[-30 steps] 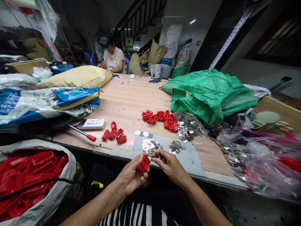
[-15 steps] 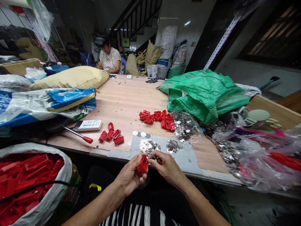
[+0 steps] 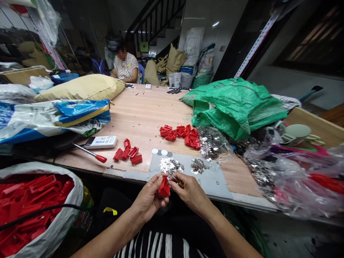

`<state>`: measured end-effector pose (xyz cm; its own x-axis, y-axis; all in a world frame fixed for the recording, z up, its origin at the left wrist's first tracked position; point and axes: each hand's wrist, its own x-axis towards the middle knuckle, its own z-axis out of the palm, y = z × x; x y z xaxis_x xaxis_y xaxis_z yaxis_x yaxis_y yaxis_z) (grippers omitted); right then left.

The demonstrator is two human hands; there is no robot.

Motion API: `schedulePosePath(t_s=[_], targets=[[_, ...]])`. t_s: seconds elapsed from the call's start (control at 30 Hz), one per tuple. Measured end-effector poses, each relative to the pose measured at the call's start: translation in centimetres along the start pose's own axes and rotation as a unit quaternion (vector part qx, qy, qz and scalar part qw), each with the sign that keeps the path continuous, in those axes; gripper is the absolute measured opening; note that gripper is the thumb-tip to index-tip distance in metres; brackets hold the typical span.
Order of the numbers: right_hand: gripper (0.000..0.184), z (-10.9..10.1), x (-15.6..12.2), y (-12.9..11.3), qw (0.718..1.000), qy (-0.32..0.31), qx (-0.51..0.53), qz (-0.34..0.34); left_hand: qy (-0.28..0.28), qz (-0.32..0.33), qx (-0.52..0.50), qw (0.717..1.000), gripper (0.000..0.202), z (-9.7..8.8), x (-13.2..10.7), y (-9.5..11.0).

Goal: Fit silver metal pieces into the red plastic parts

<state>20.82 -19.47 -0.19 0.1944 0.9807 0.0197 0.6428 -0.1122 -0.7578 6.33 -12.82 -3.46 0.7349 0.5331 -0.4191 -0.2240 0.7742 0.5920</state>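
Observation:
Just in front of the table edge, my left hand (image 3: 150, 199) pinches a red plastic housing (image 3: 163, 187) between thumb and fingers. My right hand (image 3: 189, 188) is closed on a screwdriver-like tool (image 3: 181, 184) with a thin metal shaft and a yellowish handle. Its tip meets the top of the red housing; the exact contact is hidden by my fingers. Behind my hands, a pile of shiny metal plates (image 3: 171, 166) and a smaller pile of metal pieces (image 3: 199, 166) lie on a grey mat (image 3: 215, 182).
Red housings (image 3: 133, 152) lie left of the mat, and more red housings (image 3: 192, 139) behind it. A sack (image 3: 77, 182) full of red parts stands at lower left. A green bag (image 3: 233, 104) and plastic bags (image 3: 290, 182) crowd the right. Another person (image 3: 126, 68) sits across the table.
The red housing has tilted slightly in my left hand, against the tool in my right. Both hands stay in nearly the same place.

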Motion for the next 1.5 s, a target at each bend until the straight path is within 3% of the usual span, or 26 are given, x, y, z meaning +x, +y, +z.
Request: schedulePosePath(t_s=[0.13, 0.47, 1.03, 1.5], targets=[[0.015, -0.1, 0.1, -0.2, 1.000, -0.011, -0.028, 0.007, -0.005, 0.012, 0.010, 1.000, 0.031, -0.1, 0.1, -0.3], [0.015, -1.1, 0.3, -1.2, 0.997, -0.008, -0.071, -0.010, 0.014, -0.039, -0.033, 0.999, 0.034, -0.1, -0.3, 0.2], [0.012, -2.0, 0.4, -2.2, 0.984, -0.037, -0.176, -0.004, -0.016, -0.045, -0.020, 0.999, 0.034, -0.1, 0.0, -0.2], [0.014, -1.9, 0.4, -2.6, 0.980, -0.039, -0.195, 0.008, -0.026, -0.084, -0.067, 0.994, 0.027, -0.5, 0.4, -0.6]])
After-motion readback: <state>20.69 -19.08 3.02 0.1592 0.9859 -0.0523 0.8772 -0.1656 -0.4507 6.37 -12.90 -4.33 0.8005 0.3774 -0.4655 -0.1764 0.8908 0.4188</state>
